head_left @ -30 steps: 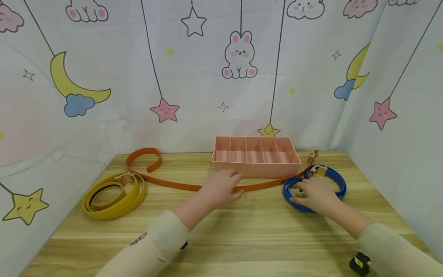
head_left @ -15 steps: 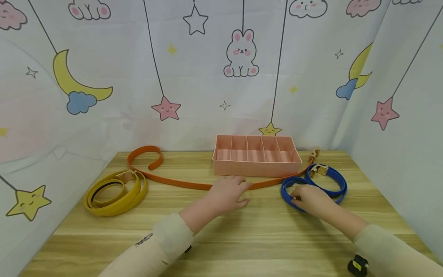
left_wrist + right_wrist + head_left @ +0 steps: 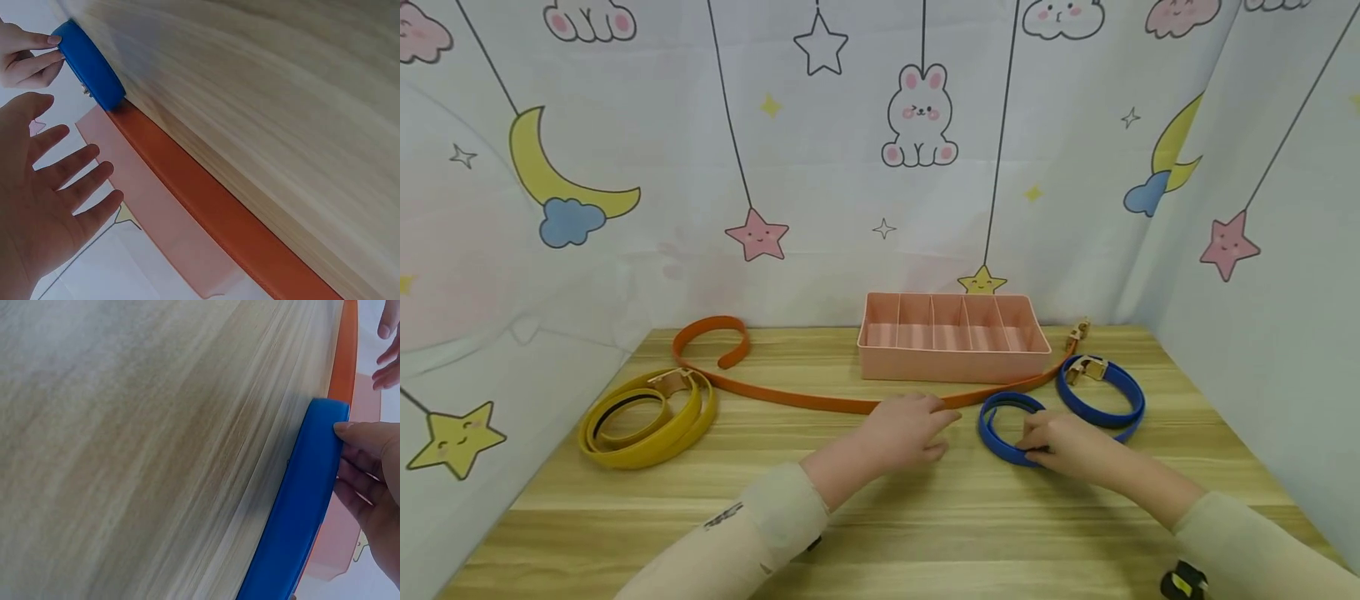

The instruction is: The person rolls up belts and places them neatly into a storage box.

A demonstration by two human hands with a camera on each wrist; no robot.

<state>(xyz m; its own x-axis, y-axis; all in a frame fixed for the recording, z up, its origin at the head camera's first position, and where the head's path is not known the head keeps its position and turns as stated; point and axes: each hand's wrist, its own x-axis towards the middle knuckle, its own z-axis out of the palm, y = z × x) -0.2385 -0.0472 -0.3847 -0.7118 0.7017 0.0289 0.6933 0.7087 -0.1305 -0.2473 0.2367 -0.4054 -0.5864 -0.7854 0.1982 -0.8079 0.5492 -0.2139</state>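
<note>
My right hand [image 3: 1071, 446] pinches the front of a coiled blue strap [image 3: 1002, 450] between thumb and fingers. In the right wrist view, the thumb lies on the upper edge of the blue band [image 3: 300, 494], with the fingers behind it. The strap forms two loops, and a gold buckle [image 3: 1094, 368] shows on the farther one. My left hand [image 3: 898, 433] holds nothing and hovers in front of the pink box, overlapping the orange strap [image 3: 790, 398] in the head view. Its fingers are spread loosely in the left wrist view.
Behind the hands stands a pink box [image 3: 955, 365] with several compartments. The orange strap runs before it, curled at the left end, with a gold clasp [image 3: 1077, 333] at the right. A coiled yellow strap [image 3: 658, 454] lies left. A patterned cloth [image 3: 827, 167] backs the wooden table [image 3: 925, 542].
My right hand has closed on the blue strap and drawn its near loop leftward, away from the buckled loop. My left hand has shifted slightly right and nearer.
</note>
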